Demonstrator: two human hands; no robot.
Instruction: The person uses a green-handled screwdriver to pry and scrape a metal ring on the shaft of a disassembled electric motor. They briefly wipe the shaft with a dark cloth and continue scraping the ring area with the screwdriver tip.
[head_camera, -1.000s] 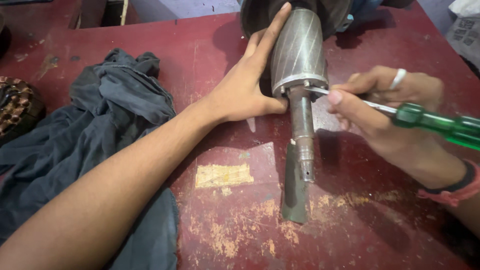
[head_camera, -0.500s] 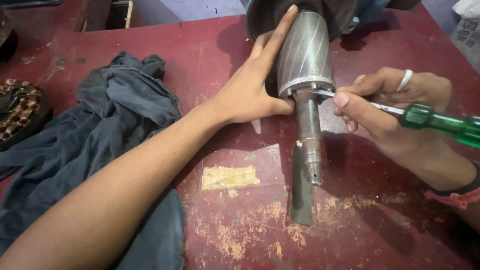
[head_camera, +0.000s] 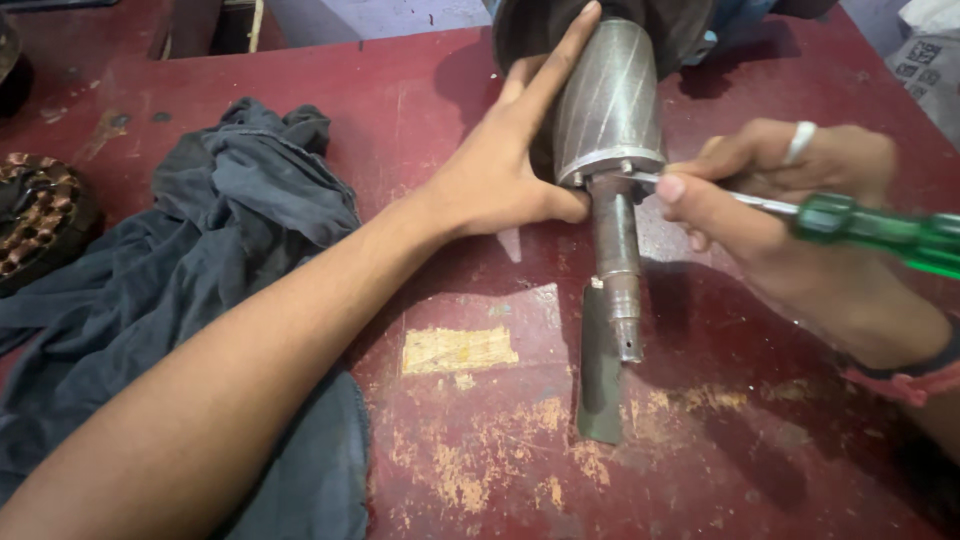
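To the left of the grip, a dark grey cloth (head_camera: 190, 290) lies bunched on the worn red table (head_camera: 420, 90). The left hand (head_camera: 500, 175) is laid flat and open against the side of the motor rotor (head_camera: 610, 100), thumb pressed at its lower rim; nothing is enclosed. Compared with a second ago, the rotor is seen slightly more upright, its shaft (head_camera: 618, 265) pointing down over a flat metal strip (head_camera: 600, 375). The right hand (head_camera: 790, 220) is closed around a green-handled screwdriver (head_camera: 870, 225), whose tip remains at the rotor's end face. The prying appears ongoing, little having shifted.
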